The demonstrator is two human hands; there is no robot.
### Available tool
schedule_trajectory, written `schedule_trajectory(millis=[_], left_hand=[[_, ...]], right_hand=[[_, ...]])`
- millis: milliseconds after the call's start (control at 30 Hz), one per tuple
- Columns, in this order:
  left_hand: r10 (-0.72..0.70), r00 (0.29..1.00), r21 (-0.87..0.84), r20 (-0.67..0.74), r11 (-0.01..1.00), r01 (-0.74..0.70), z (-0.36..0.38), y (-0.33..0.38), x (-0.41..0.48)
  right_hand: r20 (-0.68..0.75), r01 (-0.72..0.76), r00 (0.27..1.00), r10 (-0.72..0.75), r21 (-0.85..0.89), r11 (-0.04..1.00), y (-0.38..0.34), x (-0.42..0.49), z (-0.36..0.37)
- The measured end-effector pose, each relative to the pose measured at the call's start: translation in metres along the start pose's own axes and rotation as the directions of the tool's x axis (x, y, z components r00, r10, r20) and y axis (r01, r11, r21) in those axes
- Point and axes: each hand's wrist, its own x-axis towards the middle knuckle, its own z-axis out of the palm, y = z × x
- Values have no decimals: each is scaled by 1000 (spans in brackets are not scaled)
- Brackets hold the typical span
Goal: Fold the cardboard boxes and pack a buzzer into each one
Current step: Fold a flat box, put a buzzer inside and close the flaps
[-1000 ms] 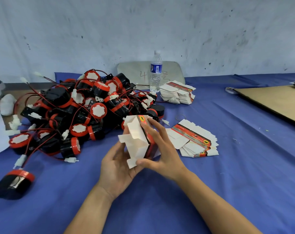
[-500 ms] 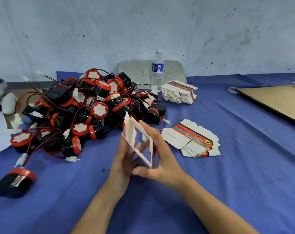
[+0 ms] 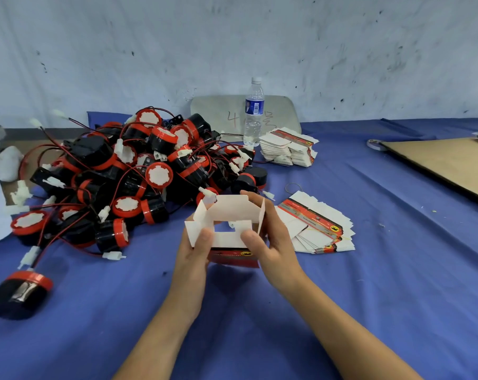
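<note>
You hold a half-formed cardboard box up off the blue surface, about midway between its left and right edges. Your left hand grips the box's left side, thumb pressed on the near white flap. Your right hand grips the right side, thumb on the same flap and fingers curled round the far wall. The box's top flaps stand open with the white insides showing, and its red printed panel faces you below your thumbs. I cannot tell whether anything lies inside it.

The pile of buzzers, black with red rims and trailing wires, sits just beyond the box and spreads toward the left edge. One lone buzzer lies apart near the left edge, closer to you. A fanned stack of flat boxes lies just right of your right hand. A second stack rests near the far edge, beside an upright water bottle. A brown cardboard sheet lies along the right edge.
</note>
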Motion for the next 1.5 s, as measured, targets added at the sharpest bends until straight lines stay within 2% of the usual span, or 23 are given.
schedule_trajectory(millis=[233, 433, 700, 800, 1000, 1100, 1233, 1367, 1500], left_hand=[[-26, 999, -5, -44, 1000, 26, 1, -2, -1], [7, 999, 10, -50, 1000, -7, 1, -4, 0], [41, 999, -2, -11, 999, -41, 0, -4, 0], [78, 997, -1, -13, 997, -78, -1, -6, 0], [107, 993, 18, -52, 994, -106, -1, -6, -3], [87, 990, -39, -110, 995, -92, -5, -4, -1], [96, 985, 15, -144, 995, -95, -10, -3, 2], [101, 993, 192, -69, 978, -86, -4, -8, 0], [65, 997, 237, -28, 970, -56, -3, -14, 1]], right_hand=[[-33, 60, 998, -61, -42, 997, 0, -2, 2], [14, 121, 993, -121, -103, 987, 5, -5, 0], [6, 180, 983, -181, -135, 974, 2, -5, 1], [33, 216, 976, -214, -198, 956, 1, -5, 1], [71, 247, 969, -236, -255, 935, 2, -6, 3], [104, 278, 960, -258, -288, 916, 2, -6, 1], [81, 245, 970, -231, -278, 929, 5, -5, 0], [45, 194, 981, -189, -197, 961, 8, -5, 0], [-23, 135, 990, -140, -154, 979, 7, -4, -1]])
